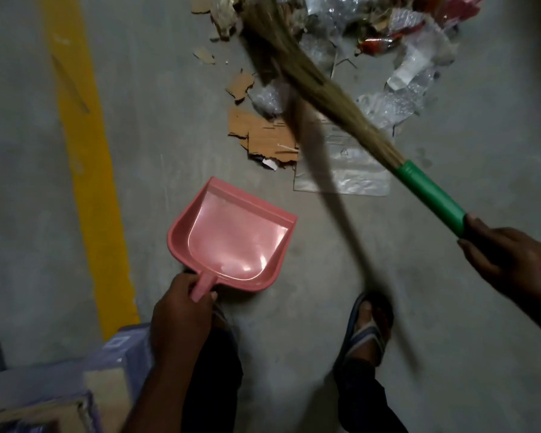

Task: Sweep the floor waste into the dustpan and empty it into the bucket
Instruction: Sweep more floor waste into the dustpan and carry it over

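Left hand [181,314] on dustpan [231,239], right [512,260] on broom [353,120]

left hand [181,310] grips the pink dustpan [231,235] handle, right hand [509,260] holds the grass broom [322,89] over cardboard scraps [263,135] and plastic wrappers [403,73] on the concrete floor [450,307]
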### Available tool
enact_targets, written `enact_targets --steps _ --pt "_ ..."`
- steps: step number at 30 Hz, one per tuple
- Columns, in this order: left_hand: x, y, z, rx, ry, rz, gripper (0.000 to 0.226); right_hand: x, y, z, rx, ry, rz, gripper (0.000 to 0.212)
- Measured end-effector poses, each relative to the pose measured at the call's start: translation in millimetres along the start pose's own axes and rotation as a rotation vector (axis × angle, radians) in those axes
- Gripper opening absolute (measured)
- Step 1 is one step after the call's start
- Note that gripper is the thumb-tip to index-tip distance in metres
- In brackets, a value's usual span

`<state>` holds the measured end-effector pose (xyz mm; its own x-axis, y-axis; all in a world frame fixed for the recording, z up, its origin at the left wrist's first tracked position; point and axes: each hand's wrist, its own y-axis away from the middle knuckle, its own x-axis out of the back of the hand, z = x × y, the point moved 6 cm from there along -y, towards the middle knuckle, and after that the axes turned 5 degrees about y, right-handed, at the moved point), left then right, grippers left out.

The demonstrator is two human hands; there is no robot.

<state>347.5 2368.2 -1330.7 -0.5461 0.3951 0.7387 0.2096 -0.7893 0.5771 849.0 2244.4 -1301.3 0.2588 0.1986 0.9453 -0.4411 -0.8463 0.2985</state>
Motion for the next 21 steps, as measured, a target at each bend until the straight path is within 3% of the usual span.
enact_targets --steps 6,12,16,21 --pt "-20 -54 -23 0.036 -0.101 -0.020 0.029 -32 -30 0 -0.005 0.116 -0.117 0.060" --pt "-26 -110 -1 -0.023 -0.229 -0.048 0.034 -67 20 -10 0.136 0.065 -0.199 0.063" --pt "-19 -130 3 -0.068 -0.298 -0.069 0.030 -61 53 -5 0.139 -0.029 -0.097 0.050" --pt "-16 -141 2 -0.130 -0.344 -0.093 0.030 -55 40 12 0.063 -0.055 -0.004 0.048"
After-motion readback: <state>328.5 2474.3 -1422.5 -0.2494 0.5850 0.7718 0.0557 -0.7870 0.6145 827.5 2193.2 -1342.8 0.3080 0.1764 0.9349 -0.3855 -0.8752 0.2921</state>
